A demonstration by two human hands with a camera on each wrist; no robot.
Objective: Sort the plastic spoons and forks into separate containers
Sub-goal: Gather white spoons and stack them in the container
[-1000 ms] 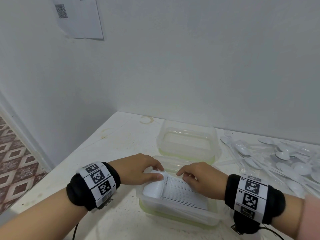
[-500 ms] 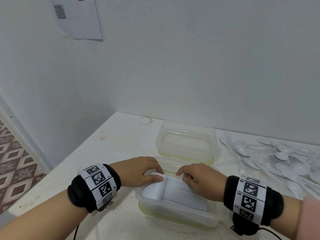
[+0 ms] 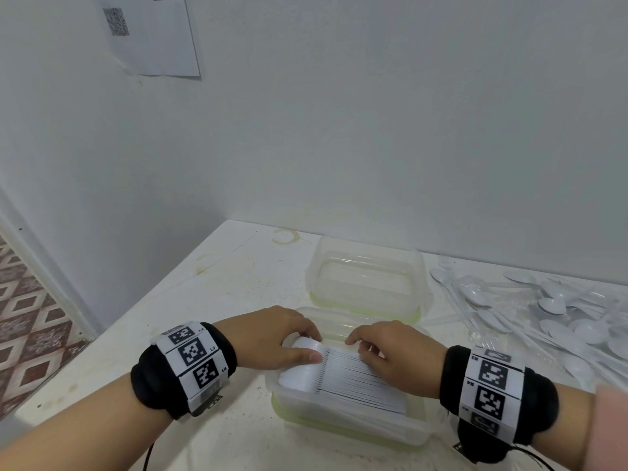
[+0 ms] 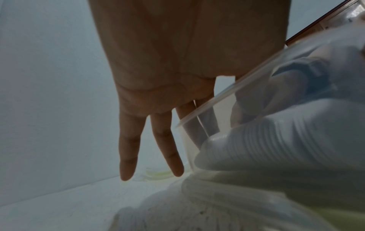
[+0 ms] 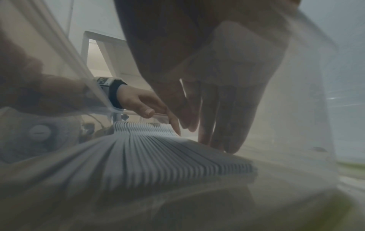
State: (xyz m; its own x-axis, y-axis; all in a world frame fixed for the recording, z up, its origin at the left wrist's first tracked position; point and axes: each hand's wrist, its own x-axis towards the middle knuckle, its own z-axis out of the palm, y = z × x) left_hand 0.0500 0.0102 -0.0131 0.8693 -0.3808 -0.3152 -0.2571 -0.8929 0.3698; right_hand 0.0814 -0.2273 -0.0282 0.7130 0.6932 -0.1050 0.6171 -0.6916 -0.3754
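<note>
A nested stack of white plastic spoons (image 3: pixel 353 379) lies in the near clear container (image 3: pixel 356 433). My left hand (image 3: pixel 314 345) is at the bowl end, thumb along the near top and fingertips touching the far side. In the left wrist view the left hand (image 4: pixel 152 171) has straight fingers, two outside the container wall (image 4: pixel 237 87), beside the spoon bowls (image 4: pixel 286 140). My right hand (image 3: pixel 356 345) touches the far edge of the handles. The right wrist view shows the right hand (image 5: pixel 213 140) with fingers pointing down onto the stack (image 5: pixel 158 156). The far container (image 3: pixel 316 277) holds nothing visible.
A loose pile of white spoons and forks (image 3: pixel 550 317) spreads over the table to the right of the containers. The wall runs close behind the far container. The table's left edge (image 3: pixel 102 334) drops to a tiled floor.
Both hands keep their places on the spoon stack; only the view has shifted slightly.
</note>
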